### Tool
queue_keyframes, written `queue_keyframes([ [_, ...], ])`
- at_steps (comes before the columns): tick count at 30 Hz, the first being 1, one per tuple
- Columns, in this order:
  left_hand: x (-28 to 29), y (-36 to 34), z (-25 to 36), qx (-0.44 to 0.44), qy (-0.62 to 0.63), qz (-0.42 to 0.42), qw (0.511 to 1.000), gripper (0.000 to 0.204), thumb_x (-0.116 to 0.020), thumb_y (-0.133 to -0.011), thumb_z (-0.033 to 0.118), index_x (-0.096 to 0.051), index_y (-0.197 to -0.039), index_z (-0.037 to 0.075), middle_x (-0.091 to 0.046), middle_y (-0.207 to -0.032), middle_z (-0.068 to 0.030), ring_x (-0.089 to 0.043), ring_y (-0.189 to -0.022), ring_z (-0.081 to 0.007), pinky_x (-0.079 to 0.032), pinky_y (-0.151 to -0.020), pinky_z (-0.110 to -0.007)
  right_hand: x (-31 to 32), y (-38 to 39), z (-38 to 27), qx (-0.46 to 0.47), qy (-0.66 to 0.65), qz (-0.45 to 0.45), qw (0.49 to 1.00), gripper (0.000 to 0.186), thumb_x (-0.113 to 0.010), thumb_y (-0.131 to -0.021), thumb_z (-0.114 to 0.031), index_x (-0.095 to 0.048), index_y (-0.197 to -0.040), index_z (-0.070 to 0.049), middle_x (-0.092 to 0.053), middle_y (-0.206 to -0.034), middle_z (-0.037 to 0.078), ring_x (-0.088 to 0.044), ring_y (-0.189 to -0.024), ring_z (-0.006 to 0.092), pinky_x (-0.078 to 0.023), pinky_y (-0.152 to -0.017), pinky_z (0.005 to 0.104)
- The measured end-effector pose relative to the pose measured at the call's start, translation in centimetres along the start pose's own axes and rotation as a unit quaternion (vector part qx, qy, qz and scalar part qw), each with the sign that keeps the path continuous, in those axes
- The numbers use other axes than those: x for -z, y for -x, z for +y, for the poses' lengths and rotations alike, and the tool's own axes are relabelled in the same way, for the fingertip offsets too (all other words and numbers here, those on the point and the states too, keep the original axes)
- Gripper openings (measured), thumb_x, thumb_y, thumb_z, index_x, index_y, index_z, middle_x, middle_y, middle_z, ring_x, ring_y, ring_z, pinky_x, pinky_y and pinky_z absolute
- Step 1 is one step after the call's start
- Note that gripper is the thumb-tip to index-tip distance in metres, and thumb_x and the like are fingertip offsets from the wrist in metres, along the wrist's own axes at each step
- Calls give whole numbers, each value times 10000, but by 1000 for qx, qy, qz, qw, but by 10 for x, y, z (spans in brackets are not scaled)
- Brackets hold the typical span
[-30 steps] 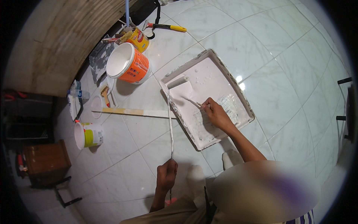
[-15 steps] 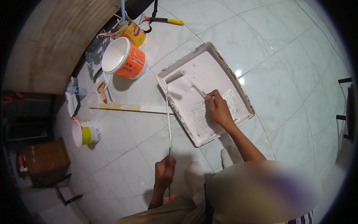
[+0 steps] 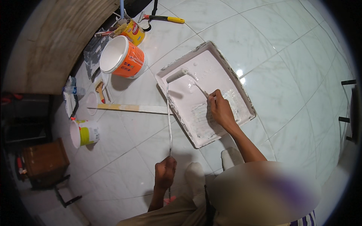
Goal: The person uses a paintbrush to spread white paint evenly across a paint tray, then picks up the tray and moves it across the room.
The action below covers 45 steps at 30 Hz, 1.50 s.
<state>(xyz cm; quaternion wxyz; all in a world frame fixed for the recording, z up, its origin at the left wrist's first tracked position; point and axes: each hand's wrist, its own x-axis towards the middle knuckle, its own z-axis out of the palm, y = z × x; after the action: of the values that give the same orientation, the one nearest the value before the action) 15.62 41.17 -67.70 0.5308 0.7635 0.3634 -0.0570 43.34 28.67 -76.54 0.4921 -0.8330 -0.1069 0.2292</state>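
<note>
My left hand (image 3: 165, 173) is closed around the thin metal rod of a paint roller (image 3: 177, 76), low in the view. The roller's paint-covered sleeve hangs over the paint tray (image 3: 249, 104) near its left edge. Over the tray's ribbed end, my right hand (image 3: 221, 111) pinches a thin, paint-coated stick (image 3: 201, 89). Its far end reaches the right end of the roller sleeve; whether they touch, I cannot tell. Pale pinkish-white paint (image 3: 203, 71) lies in the tray, thinner over the ribs. The roller's pink grip (image 3: 169, 200) shows below my left hand.
An orange-labelled white bucket (image 3: 130, 62), a yellow can (image 3: 135, 33) of tools and a yellow-handled scraper (image 3: 166, 19) stand or lie at upper left. A long flat strip (image 3: 128, 108) runs to the tray. A green-and-white tub (image 3: 88, 133) lies farther left. My feet (image 3: 195, 180) are below the tray.
The whole view has shifted slightly, so things appear a little farther left. More of the stick shows now, its far end up by the roller sleeve. Both hands keep their grips.
</note>
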Motion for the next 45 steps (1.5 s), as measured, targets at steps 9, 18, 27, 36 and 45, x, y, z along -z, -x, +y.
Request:
queue_keyframes([
  [9, 2, -1, -7, 51, 38, -10, 998, 241, -510, -990, 114, -513, -773, 8, -475, -643, -60, -433, -532, -148, -372, -512, -295, 6, -4, 6, 40, -10, -93, 995, 230, -483, -1042, -210, -526, -1084, 11, -643, -726, 250, -648, -691, 439, -485, -679, 493],
  [18, -2, 0, 4, 56, 46, 0, 997, 451, -410, -1071, 309, -507, -723, 40, -432, -577, 20, -379, -525, -71, -318, -487, -279, 8, -4, -11, -18, -42, -14, 999, 212, -501, -1026, -207, -553, -1085, -10, -660, -776, 249, -660, -762, 429, -484, -732, 498],
  [27, 0, -1, 4, 10, 34, 18, 999, 397, -445, -1049, 243, -511, -723, 25, -435, -576, 21, -386, -514, -61, -307, -477, -271, 2, -7, 10, 24, -8, -95, 995, 220, -502, -1033, -217, -551, -1083, -9, -638, -719, 224, -644, -679, 384, -466, -660, 473],
  [36, -1, -3, -1, -49, -29, 11, 998, 400, -430, -1054, 245, -512, -731, 23, -428, -573, 9, -375, -511, -69, -310, -478, -280, 4, -13, 7, -2, -56, -16, 998, 264, -487, -1039, -241, -542, -1073, 15, -639, -736, 213, -629, -671, 356, -474, -674, 451],
  [45, -2, 0, 6, 18, 42, 2, 999, 353, -443, -1048, 193, -516, -748, 22, -433, -582, 11, -381, -505, -66, -319, -464, -271, 13, -12, 5, -12, -28, -76, 997, 249, -505, -1025, -230, -556, -1071, 10, -655, -798, 230, -647, -763, 368, -482, -741, 454],
])
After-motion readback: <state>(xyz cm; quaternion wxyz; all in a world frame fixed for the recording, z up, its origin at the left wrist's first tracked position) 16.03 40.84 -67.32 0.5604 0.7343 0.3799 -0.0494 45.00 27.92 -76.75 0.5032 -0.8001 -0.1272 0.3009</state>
